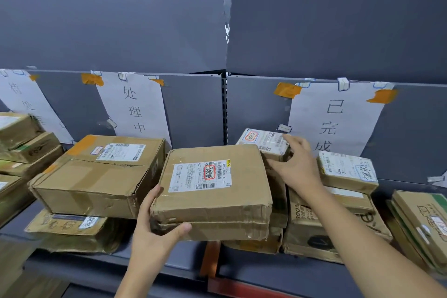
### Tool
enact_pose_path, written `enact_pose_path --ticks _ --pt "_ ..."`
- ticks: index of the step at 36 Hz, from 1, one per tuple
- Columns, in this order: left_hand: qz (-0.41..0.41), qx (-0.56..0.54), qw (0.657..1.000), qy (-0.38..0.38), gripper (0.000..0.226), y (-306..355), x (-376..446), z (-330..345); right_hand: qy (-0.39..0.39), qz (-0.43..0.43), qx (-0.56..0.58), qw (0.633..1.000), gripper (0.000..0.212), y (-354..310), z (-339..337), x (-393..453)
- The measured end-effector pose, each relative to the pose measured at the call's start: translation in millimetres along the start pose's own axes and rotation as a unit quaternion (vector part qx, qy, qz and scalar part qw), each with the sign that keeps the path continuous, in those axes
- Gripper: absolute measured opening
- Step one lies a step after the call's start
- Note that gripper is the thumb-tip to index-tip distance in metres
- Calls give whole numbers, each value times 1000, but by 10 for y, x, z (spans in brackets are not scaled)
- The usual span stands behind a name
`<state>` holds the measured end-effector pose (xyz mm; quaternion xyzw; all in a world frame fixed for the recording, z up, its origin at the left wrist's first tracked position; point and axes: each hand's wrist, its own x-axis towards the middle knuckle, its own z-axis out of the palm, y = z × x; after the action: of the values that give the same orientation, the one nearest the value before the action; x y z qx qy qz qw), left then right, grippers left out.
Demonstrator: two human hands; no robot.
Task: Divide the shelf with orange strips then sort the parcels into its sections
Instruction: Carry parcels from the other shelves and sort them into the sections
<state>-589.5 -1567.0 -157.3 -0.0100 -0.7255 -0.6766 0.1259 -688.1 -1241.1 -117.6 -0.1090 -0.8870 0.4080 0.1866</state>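
Observation:
A flat brown parcel (pixel 215 191) with a white label is held above the grey shelf (pixel 169 264). My left hand (pixel 154 225) grips its near left corner, thumb across the front edge. My right hand (pixel 296 167) is past the parcel's right side, fingers spread and touching a small parcel (pixel 263 141) with a red-stamped label on top of a stack. An orange strip (pixel 211 259) runs front to back on the shelf below the held parcel. Paper signs (pixel 137 109) (pixel 335 116) hang on the back panel, fixed with orange tape.
A large box (pixel 96 176) sits on a flatter one (pixel 70 230) in the middle section. More boxes are stacked at the far left (pixel 21 143). On the right stand a labelled parcel (pixel 348 169) on a printed box (pixel 326 227) and flat cartons (pixel 420 222).

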Motion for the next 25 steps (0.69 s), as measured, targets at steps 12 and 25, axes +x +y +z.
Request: enact_pose_path --ticks 12,25 --pt "10 -15 999 -40 99 -3 124 413 89 19 24 996 80 163 -1208 -161" --pt "4 -20 999 -49 95 16 197 727 62 88 147 983 72 1032 -1868 -441"
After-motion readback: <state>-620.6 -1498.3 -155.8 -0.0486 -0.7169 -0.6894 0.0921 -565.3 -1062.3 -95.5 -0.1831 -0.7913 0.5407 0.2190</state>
